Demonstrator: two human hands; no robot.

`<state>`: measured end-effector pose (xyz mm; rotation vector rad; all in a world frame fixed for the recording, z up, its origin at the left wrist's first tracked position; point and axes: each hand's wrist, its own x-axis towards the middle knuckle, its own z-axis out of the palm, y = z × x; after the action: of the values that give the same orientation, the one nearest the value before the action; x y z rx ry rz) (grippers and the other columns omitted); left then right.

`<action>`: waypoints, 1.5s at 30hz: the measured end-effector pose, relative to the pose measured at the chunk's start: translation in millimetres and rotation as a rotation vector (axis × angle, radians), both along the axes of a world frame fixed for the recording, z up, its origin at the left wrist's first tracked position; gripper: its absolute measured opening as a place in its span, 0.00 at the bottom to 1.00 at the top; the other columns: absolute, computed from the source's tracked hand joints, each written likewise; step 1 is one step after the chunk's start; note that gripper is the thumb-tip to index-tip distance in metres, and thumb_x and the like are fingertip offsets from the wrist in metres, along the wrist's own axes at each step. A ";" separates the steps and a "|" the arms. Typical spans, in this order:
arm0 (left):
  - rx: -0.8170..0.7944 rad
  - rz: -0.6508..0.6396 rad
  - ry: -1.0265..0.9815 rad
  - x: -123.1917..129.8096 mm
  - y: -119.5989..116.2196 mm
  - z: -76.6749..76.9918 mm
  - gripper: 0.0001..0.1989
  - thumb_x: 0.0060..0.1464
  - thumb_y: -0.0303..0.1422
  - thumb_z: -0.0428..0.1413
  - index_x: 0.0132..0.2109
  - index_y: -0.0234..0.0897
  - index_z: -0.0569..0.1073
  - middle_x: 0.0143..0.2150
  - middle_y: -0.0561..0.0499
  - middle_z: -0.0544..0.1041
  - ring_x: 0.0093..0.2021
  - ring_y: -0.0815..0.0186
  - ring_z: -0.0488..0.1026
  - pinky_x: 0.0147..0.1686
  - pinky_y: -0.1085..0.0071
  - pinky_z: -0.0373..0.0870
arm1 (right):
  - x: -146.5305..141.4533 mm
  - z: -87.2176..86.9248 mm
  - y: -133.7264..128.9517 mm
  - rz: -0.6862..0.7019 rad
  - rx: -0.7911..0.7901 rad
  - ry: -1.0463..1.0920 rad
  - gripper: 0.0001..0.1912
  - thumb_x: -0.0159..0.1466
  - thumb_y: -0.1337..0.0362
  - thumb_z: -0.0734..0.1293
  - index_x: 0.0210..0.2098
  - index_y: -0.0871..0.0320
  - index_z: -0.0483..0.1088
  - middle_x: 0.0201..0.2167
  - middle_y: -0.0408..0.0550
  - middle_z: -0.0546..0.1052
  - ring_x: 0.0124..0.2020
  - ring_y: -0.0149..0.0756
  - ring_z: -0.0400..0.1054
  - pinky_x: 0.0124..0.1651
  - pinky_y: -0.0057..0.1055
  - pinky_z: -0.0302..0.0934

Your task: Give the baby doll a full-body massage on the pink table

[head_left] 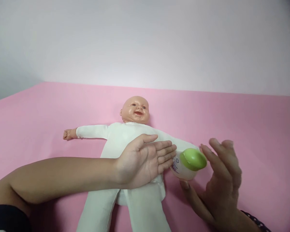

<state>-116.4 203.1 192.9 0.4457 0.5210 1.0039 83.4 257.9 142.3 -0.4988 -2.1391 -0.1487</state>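
Note:
A baby doll [135,109] with a plastic head and white cloth body lies on its back. Above its torso, my left hand [145,161] is held palm up, fingers stretched out and nothing on the palm. Just past those fingertips is a clear bottle [183,172] with a green cap [193,159]; its lower left side is partly covered by the fingers. My right hand [219,180] is at the bottle's right side with its fingers apart. Its thumb tip is close to the bottle's base, but whether it touches I cannot tell.
A pink surface [38,129] lies under the doll, with a pale wall [145,42] behind it. The doll's hand [69,134] reaches out to the left, and its other arm runs behind the bottle.

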 end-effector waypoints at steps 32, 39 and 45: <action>0.042 0.007 -0.026 0.9 0.1 -6.5 0.45 0.62 0.45 0.45 0.76 0.19 0.43 0.78 0.35 0.49 0.78 0.56 0.44 0.75 0.61 0.42 | 33.0 9.2 52.1 -0.586 0.009 -0.175 0.33 0.66 0.65 0.64 0.70 0.57 0.56 0.70 0.72 0.57 0.70 0.90 0.39 0.56 0.90 0.39; 0.019 -0.081 -0.071 -3.6 -0.4 -6.6 0.44 0.63 0.57 0.38 0.69 0.24 0.64 0.71 0.35 0.65 0.75 0.50 0.53 0.73 0.55 0.43 | -5.9 5.1 -13.3 0.263 0.244 -0.464 0.25 0.68 0.64 0.62 0.64 0.62 0.67 0.66 0.55 0.70 0.78 0.46 0.38 0.78 0.55 0.29; 0.049 -0.065 -0.161 0.4 2.4 -8.1 0.42 0.64 0.54 0.32 0.62 0.24 0.71 0.62 0.34 0.74 0.69 0.50 0.63 0.70 0.57 0.49 | -5.4 3.3 -6.8 0.166 0.117 -0.417 0.35 0.68 0.59 0.63 0.68 0.77 0.59 0.70 0.68 0.62 0.77 0.54 0.42 0.77 0.50 0.36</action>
<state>-116.0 205.5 184.8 0.4191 0.3362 0.9821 78.1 251.1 145.6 -0.2332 -2.5487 -0.3039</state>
